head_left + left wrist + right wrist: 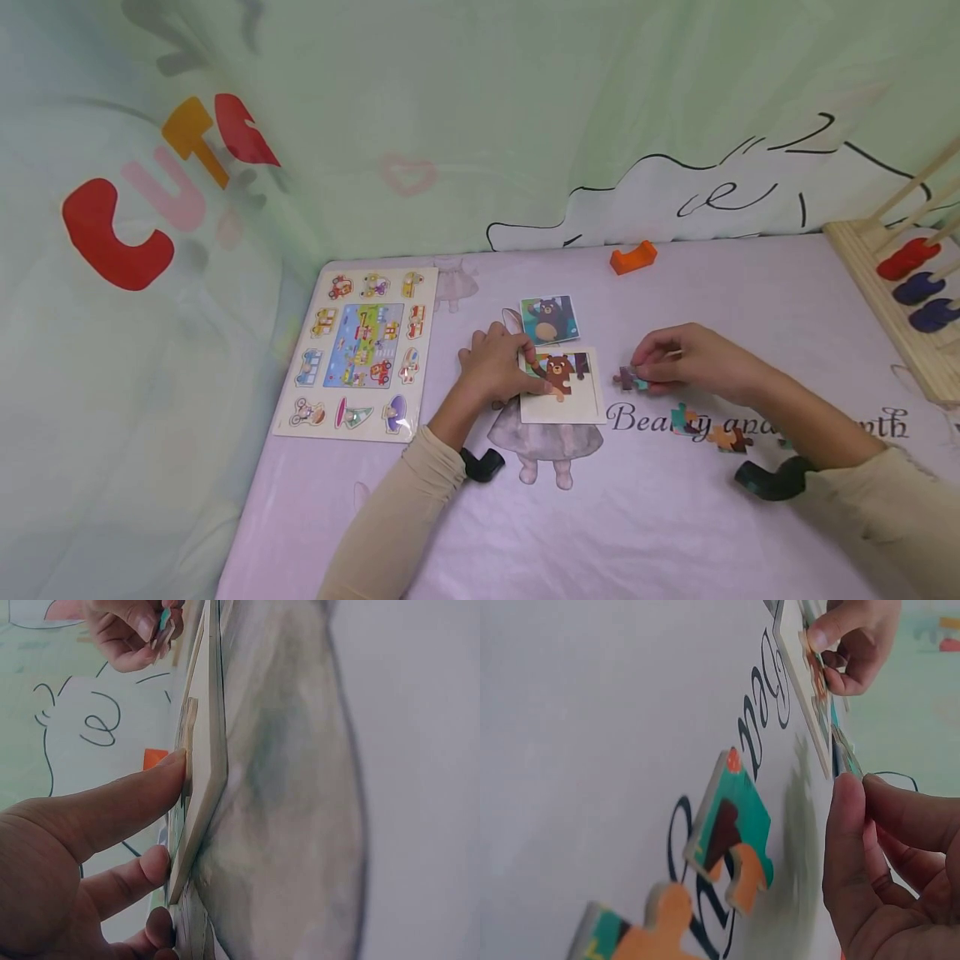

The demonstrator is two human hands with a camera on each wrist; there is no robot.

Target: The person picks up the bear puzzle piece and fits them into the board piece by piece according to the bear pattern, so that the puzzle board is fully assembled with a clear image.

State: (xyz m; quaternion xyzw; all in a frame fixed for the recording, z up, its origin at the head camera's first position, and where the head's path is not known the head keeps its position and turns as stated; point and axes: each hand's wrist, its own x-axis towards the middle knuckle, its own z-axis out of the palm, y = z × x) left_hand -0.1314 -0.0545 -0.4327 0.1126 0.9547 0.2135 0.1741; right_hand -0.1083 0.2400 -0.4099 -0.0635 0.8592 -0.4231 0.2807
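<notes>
A small square wooden puzzle board [577,410] lies mid-table, its upper part filled with brown bear pieces [559,369]. My left hand [497,364] presses on it from the left, the thumb [142,793] straight over the bear pieces and the fingers at the upper left edge. To the right of the board, my right hand [678,362] pinches a purple and teal puzzle piece [627,379] between thumb and fingertips. Loose puzzle pieces [731,821] lie on the cloth below the right hand. Directly behind the board is a bear picture card [551,319].
On the left lies a larger knob puzzle board [363,346] with vehicle pieces. An orange block [633,257] sits near the back edge. A wooden frame [885,308] with red and blue beads stands at the far right. Printed cloth [600,533] covers the table.
</notes>
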